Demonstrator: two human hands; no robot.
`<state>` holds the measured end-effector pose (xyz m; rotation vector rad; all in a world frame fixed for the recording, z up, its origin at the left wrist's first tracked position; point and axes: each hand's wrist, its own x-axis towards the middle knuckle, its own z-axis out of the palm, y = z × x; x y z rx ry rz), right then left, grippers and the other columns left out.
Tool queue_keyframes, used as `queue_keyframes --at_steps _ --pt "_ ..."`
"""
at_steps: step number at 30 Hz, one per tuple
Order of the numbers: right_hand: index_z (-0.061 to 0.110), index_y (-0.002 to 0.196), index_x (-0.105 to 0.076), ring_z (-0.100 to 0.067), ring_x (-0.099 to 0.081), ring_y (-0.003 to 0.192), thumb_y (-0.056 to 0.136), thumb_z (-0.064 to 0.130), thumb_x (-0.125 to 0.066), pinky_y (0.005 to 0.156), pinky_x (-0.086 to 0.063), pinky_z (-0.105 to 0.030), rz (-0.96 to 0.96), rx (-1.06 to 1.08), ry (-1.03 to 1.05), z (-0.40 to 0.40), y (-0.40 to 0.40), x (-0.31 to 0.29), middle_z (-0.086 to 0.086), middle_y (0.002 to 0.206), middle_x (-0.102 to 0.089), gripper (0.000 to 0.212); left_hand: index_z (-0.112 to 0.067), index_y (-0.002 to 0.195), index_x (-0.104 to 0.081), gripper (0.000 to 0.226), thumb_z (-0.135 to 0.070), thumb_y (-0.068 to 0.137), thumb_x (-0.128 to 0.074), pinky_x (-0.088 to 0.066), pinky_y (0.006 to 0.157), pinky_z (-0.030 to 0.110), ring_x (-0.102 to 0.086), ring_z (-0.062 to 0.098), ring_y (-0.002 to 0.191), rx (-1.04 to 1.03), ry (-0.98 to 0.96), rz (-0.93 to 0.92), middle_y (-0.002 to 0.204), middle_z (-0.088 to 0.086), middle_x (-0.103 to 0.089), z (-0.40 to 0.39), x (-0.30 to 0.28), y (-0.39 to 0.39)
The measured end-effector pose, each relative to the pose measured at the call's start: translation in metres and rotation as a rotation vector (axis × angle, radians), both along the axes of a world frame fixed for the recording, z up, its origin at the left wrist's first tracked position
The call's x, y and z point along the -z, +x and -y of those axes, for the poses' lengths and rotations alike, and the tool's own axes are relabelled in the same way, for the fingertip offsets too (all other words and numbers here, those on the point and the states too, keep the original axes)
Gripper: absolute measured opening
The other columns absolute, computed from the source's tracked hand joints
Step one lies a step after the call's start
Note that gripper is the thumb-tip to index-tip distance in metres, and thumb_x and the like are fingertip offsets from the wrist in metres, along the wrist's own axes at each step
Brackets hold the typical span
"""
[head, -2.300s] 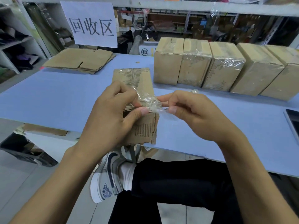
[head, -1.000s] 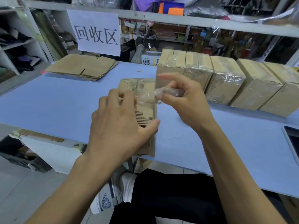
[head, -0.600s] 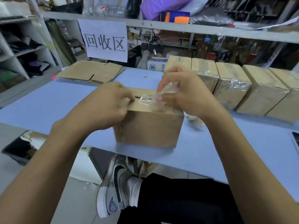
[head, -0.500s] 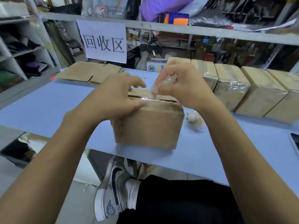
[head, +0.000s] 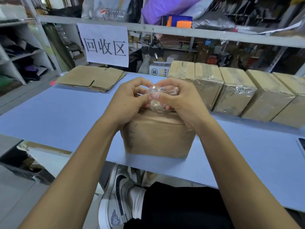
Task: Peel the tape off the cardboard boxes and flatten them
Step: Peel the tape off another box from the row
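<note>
Head view: box (head: 158,136) stands at the near edge of the table (head: 49,116), both hands over its top. Left hand (head: 127,100) and right hand (head: 178,100) both have fingers curled, pinching a clear wad of tape (head: 156,92) that runs down to the top seam.

Risks, as I judge them:
- tape tears near the seam and leaves a strip stuck (thin film, bunched grip)
- tape takes cardboard facing with it; top edge already looks ragged
- neither hand is bracing the box, so a hard pull could lift it or tip it off the near edge
- sticky wad clings to fingers, slows the drop

Around: five taped boxes (head: 237,95) in a row at back right, just beside the right hand, so elbow room that side is tight. Flat stack (head: 92,78) at back left, well apart. Sign (head: 105,45) behind it. Phone (head: 302,144) at the right edge (barely in view). Shoe (head: 118,195) below the table.
</note>
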<state>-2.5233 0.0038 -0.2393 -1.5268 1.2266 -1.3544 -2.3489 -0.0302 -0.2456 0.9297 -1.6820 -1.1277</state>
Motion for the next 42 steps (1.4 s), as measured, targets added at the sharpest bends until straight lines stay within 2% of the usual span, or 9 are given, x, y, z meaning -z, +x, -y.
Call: queue_keyframes --at_steps 4,10,15,20,24,27,31,37,42 --pt "0.019 0.095 -0.073 -0.013 -0.060 0.075 0.074 0.005 -0.086 0.067 -0.053 -0.023 0.076 -0.108 0.009 0.000 -0.005 0.002 -0.001 0.089 -0.067 0.029 -0.019 0.094 -0.060 0.021 -0.005 0.087 -0.073 -0.050 0.071 0.034 -0.064 0.016 0.069 -0.036 -0.028 0.040 0.085 0.004 -0.071 -0.007 -0.002 -0.003" --pt "0.009 0.117 -0.068 -0.017 -0.067 0.094 0.072 0.005 -0.076 0.083 -0.055 -0.027 0.111 -0.322 0.110 -0.002 -0.020 0.000 -0.011 0.108 -0.068 0.046 -0.015 0.095 -0.066 0.002 -0.016 0.095 -0.068 -0.052 0.075 0.036 -0.067 0.015 0.070 -0.146 -0.044 0.075 0.080 0.000 -0.074 -0.006 0.001 -0.006" --pt "0.013 0.098 -0.071 -0.020 -0.063 0.075 0.086 0.002 -0.075 0.073 -0.055 -0.034 0.003 -0.039 0.015 0.002 -0.009 0.006 -0.013 0.091 -0.070 0.017 -0.022 0.095 -0.073 0.019 -0.006 0.086 -0.069 -0.050 0.077 0.023 -0.069 0.011 0.083 -0.086 -0.121 0.164 0.091 0.002 -0.076 -0.007 0.003 -0.003" --pt "0.026 0.090 -0.058 -0.010 -0.054 0.060 0.081 0.012 -0.079 0.061 -0.049 -0.032 -0.204 0.127 -0.062 0.003 0.000 0.011 0.007 0.070 -0.059 0.027 -0.016 0.096 -0.076 0.008 -0.017 0.091 -0.070 -0.053 0.081 0.024 -0.071 0.011 0.083 -0.023 -0.137 0.126 0.100 0.008 -0.074 -0.010 0.001 -0.005" --pt "0.028 0.099 -0.060 -0.008 -0.049 0.076 0.076 0.003 -0.081 0.066 -0.046 -0.025 -0.254 -0.009 -0.036 -0.003 -0.004 0.009 0.002 0.093 -0.055 0.039 -0.014 0.090 -0.072 0.008 -0.007 0.087 -0.072 -0.053 0.075 0.023 -0.070 0.012 0.078 -0.044 -0.150 0.109 0.101 0.011 -0.070 -0.009 0.004 -0.007" --pt "0.024 0.102 -0.063 -0.006 -0.060 0.085 0.074 -0.003 -0.081 0.071 -0.050 -0.022 -0.221 -0.123 0.031 -0.005 -0.011 0.004 0.000 0.113 -0.064 0.043 -0.022 0.092 -0.058 0.023 -0.012 0.081 -0.075 -0.054 0.068 0.022 -0.066 0.010 0.079 -0.070 -0.154 0.072 0.101 0.000 -0.066 -0.013 0.004 -0.007" --pt "0.006 0.104 -0.065 -0.013 -0.068 0.091 0.076 -0.006 -0.080 0.081 -0.055 -0.023 -0.156 -0.127 0.014 -0.005 -0.012 0.003 -0.010 0.105 -0.074 0.034 -0.022 0.094 -0.054 0.024 -0.019 0.082 -0.076 -0.051 0.070 0.024 -0.066 0.008 0.080 -0.181 -0.149 0.152 0.103 -0.001 -0.065 -0.012 0.006 -0.009" --pt "0.014 0.080 -0.068 -0.027 -0.074 0.079 0.086 0.011 -0.075 0.085 -0.060 -0.051 -0.039 0.141 -0.006 0.006 -0.009 0.014 -0.014 0.085 -0.076 0.009 -0.028 0.094 -0.062 0.009 -0.019 0.093 -0.061 -0.051 0.079 0.034 -0.066 0.010 0.082 -0.246 -0.223 0.325 0.100 -0.010 -0.068 -0.011 0.006 -0.016" --pt "0.012 0.092 -0.061 -0.026 -0.072 0.085 0.092 -0.005 -0.066 0.077 -0.063 -0.038 0.096 0.151 -0.010 0.002 -0.008 0.010 -0.011 0.100 -0.065 0.017 -0.040 0.106 -0.061 0.028 -0.027 0.082 -0.067 -0.055 0.088 0.036 -0.067 0.005 0.087 -0.108 -0.215 0.322 0.102 -0.018 -0.067 -0.018 0.004 -0.014"
